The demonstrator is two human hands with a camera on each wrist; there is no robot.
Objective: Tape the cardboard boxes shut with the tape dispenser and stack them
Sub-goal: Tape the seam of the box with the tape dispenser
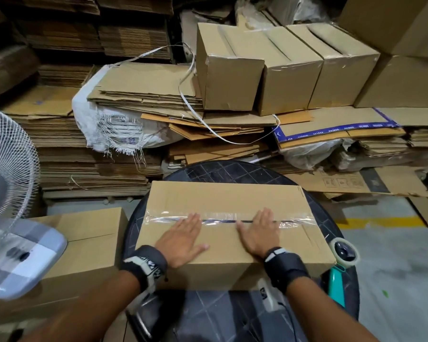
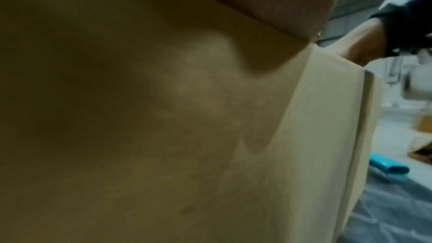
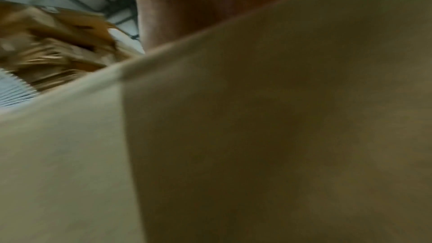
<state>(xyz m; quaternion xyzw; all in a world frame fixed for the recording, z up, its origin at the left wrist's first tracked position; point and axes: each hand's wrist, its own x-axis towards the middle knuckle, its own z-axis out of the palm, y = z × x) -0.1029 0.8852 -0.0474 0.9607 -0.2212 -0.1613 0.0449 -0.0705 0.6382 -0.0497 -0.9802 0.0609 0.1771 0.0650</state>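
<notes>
A brown cardboard box [image 1: 223, 196] lies on a round black table [image 1: 232, 169], with clear tape [image 1: 232, 217] running along its top seam. My left hand [image 1: 182, 236] lies flat on the lid, fingertips at the tape. My right hand [image 1: 260, 230] presses flat beside it, fingers straight across the seam. The tape dispenser [image 1: 345, 253], with a teal handle [image 1: 336, 285], lies on the table at the box's right end. Both wrist views are filled by blurred box wall [image 2: 163, 117] [image 3: 257, 136]; the left wrist view also shows the teal handle [image 2: 388, 167].
A second box [image 1: 84, 243] stands low at the left beside a white fan [image 1: 8, 154]. Three taped boxes [image 1: 282, 70] stand in a row on flattened cardboard piles [image 1: 84, 156] behind the table. Grey floor with a yellow line [image 1: 376, 222] lies to the right.
</notes>
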